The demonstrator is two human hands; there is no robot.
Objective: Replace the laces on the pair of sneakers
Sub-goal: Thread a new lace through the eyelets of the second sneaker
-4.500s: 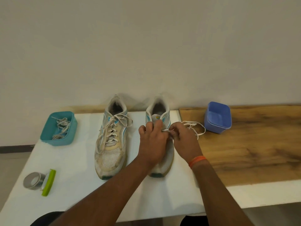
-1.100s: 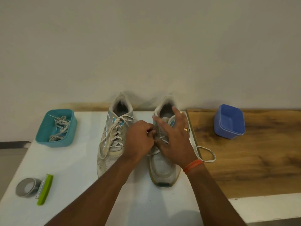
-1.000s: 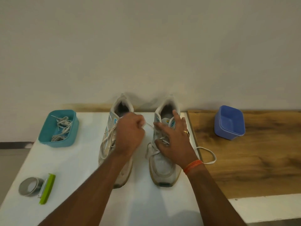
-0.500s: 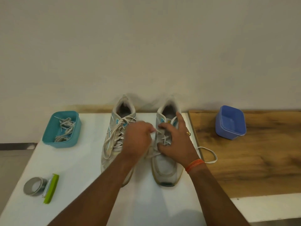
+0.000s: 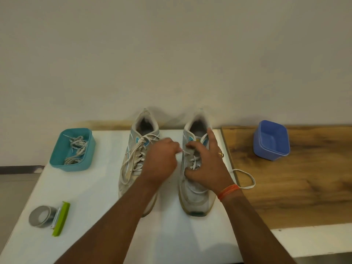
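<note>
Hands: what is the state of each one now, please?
Left hand: closed, pinching the lace end of the right sneaker.
Right hand: open, fingers spread, resting on that sneaker.

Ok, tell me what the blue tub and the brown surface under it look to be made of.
The empty blue rectangular tub looks like moulded plastic: uniform colour, rounded corners, a faint sheen and a thin pale rim. The brown surface under it shows wood grain; the pictures cannot tell solid wood from printed laminate.

Left hand now pinching the white lace end beside the right grey-and-teal sneaker, right hand spread flat over its eyelets, lace loop trailing onto the wooden counter.
</note>
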